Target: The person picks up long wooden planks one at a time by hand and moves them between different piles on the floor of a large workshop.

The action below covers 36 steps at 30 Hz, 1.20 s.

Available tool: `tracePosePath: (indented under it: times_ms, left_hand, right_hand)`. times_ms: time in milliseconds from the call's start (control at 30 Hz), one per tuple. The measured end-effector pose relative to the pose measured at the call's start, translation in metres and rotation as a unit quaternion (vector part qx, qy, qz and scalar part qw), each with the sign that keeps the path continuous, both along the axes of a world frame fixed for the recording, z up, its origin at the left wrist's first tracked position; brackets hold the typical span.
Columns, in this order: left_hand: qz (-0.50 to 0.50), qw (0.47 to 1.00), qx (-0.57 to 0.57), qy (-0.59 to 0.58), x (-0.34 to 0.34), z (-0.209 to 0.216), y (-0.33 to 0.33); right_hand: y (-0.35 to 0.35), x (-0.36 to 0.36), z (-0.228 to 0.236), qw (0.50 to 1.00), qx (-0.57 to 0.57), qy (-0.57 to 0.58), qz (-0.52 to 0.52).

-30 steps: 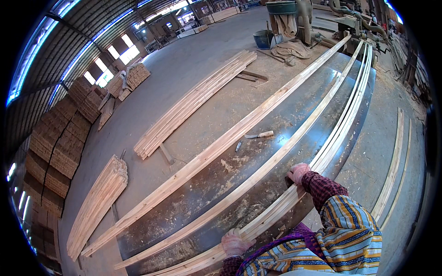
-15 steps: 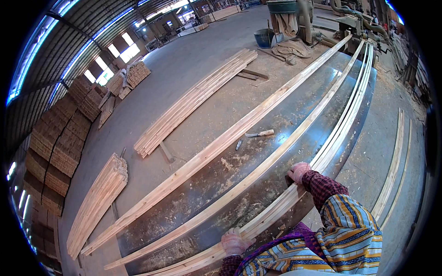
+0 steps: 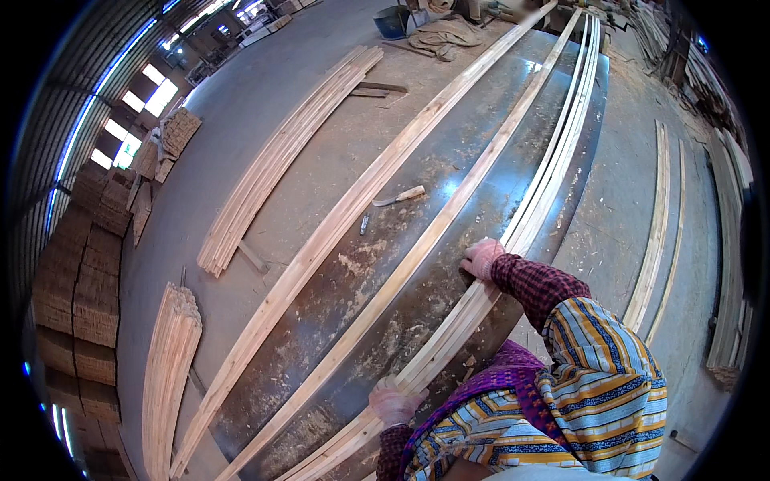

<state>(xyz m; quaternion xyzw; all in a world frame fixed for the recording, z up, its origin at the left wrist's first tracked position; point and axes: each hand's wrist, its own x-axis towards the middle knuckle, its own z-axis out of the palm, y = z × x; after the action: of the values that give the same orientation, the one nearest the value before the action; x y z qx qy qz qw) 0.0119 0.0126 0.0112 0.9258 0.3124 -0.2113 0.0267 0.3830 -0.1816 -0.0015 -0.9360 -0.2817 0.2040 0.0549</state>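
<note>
My right hand (image 3: 483, 259), in a pale pinkish glove, is wrapped over a bundle of long, thin wooden strips (image 3: 449, 330) on the near side of a metal table (image 3: 393, 256). Lower down the same bundle, my gloved left hand (image 3: 395, 401) grips it from the side. The strips run away from me to the far end of the table. A single wooden strip (image 3: 417, 255) lies beside them, and a wider set of strips (image 3: 353, 198) lies along the table's left side. Between these two rest a hooked blade with a wooden handle (image 3: 411, 194) and a small utility knife (image 3: 364, 224).
Stacked strips (image 3: 289, 160) lie on floor battens to the left, with another bundle (image 3: 171, 369) nearer. Tall lumber stacks (image 3: 76, 297) stand far left. A dark bucket (image 3: 391, 22) stands at the back. Loose strips (image 3: 654, 232) lie on the right floor.
The view has turned, so the table, strips and floor stacks sit further left and higher in the picture. Both hands remain on the strip bundle.
</note>
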Motion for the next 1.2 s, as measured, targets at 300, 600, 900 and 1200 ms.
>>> tracePosePath:
  times_ms: [300,600,900,1200]
  left_hand:
    - [-0.016,0.998,-0.018,-0.064,-0.017,-0.02,0.011]
    - [0.006,0.988,-0.038,-0.149,-0.025,-0.053,0.021]
    - [-0.018,0.983,0.057,-0.171,-0.063,-0.115,0.03]
    - [0.066,0.973,-0.036,-0.219,-0.032,-0.041,0.009]
  right_hand:
    - [-0.002,0.006,-0.001,0.999,0.018,0.024,0.026]
    - [0.004,0.055,0.013,0.996,0.061,-0.031,0.051]
    - [0.108,0.081,0.005,0.959,-0.018,-0.106,0.261]
    - [0.224,-0.028,-0.002,0.888,0.008,0.018,0.459]
